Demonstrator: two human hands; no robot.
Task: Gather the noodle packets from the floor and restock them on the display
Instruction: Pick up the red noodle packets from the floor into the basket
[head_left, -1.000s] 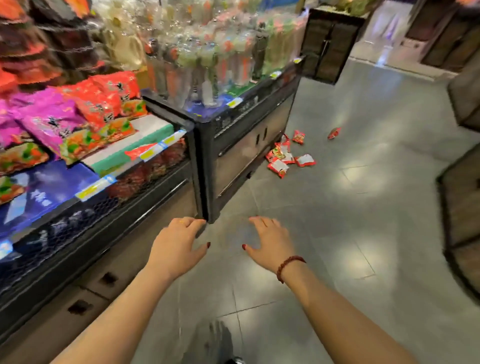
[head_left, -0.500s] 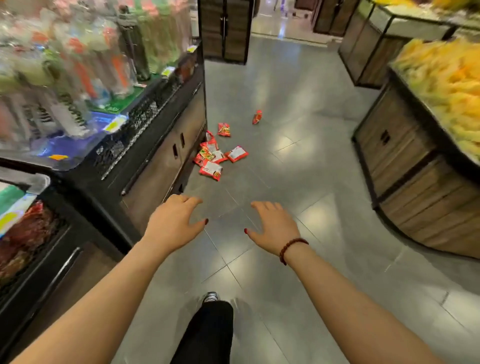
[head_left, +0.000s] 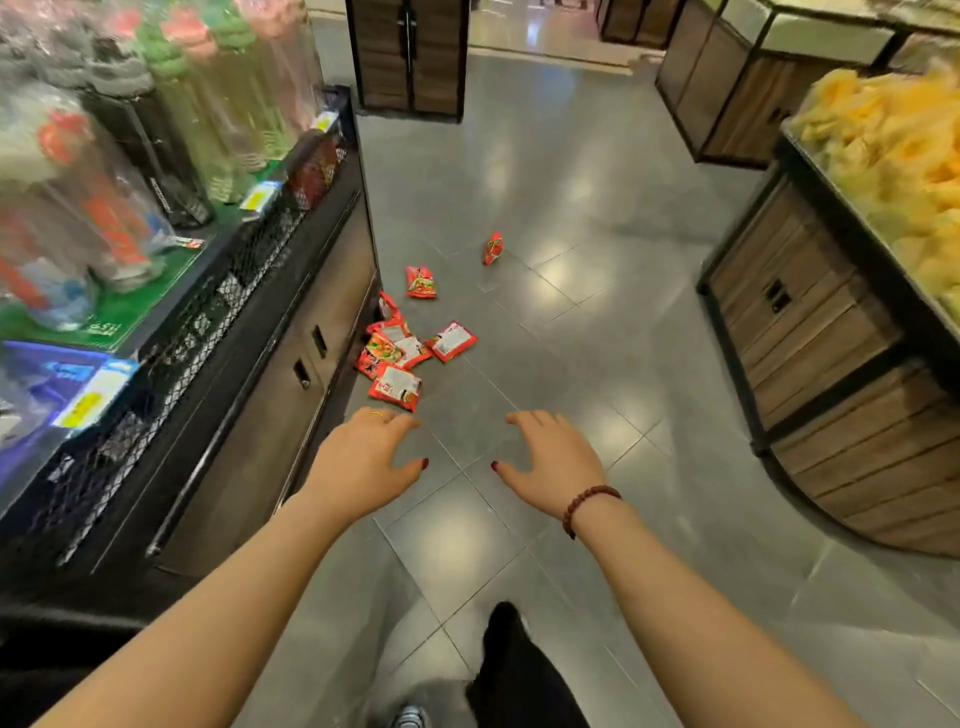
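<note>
Packets (head_left: 397, 358): red, all on the floor (head_left: 571, 208); a cluster against the base of the left display (head_left: 291, 332), one single (head_left: 421, 282) beyond it, another (head_left: 492, 247) farther out.
Left hand (head_left: 363, 457): fingers relaxed, holding nothing, just short of the nearest packet (head_left: 395, 387).
Right hand (head_left: 553, 457): likewise spread and empty.
Progress: none gathered or restocked; all steps remain.

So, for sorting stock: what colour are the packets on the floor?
Noodle packets mostly red; head view.
</note>
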